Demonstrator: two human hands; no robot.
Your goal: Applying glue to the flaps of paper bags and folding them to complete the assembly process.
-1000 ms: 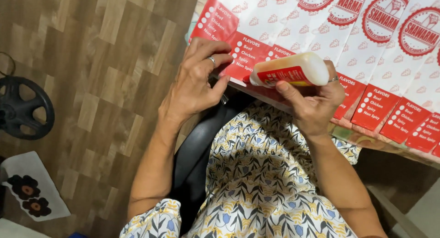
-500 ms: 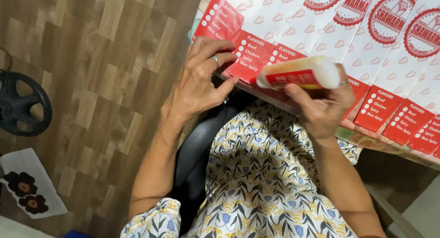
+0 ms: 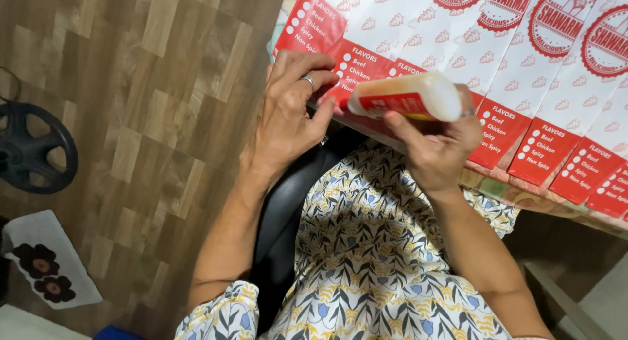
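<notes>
since half a second ago the glue bottle [image 3: 405,98] has tipped a little further left, its nozzle end now closer to the left hand [image 3: 288,117]. right hand [image 3: 435,140] is closed around the bottle, a pale tube with a red label, held nearly level over the near edge of the table. left hand rests with fingers curled, pressing down the red end flap of a paper sleeve [image 3: 353,68]. more red and white printed sleeves [image 3: 543,71] lie overlapped in a row across the table. wood-pattern floor [image 3: 144,117] lies at left.
</notes>
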